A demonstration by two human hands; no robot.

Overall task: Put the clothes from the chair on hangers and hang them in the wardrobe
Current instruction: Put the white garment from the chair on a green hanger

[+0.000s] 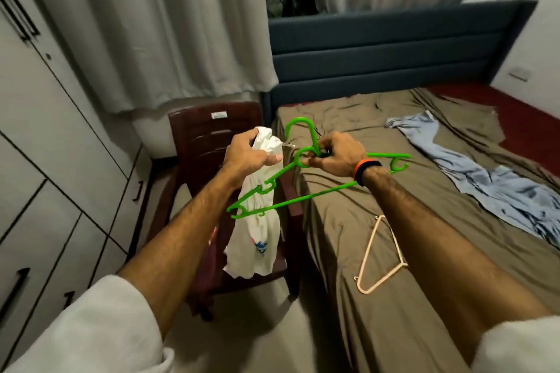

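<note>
My left hand (248, 153) grips the top of a white garment (257, 239) with a small blue and pink print, which hangs down in front of the dark brown chair (206, 136). My right hand (336, 156) pinches the hooks of two bright green hangers (309, 197) held together just right of the garment; their bars reach across to the cloth. A pale pink hanger (378, 257) lies flat on the bed. A light blue garment (485, 179) is spread on the bed at the right. The white wardrobe (45, 160) with black handles stands shut at the left.
The bed (363, 297) with an olive-brown sheet fills the right side, with a blue headboard (394, 48) behind. Grey curtains (151, 24) hang behind the chair. Something pinkish lies low on the chair seat, mostly hidden by my left arm.
</note>
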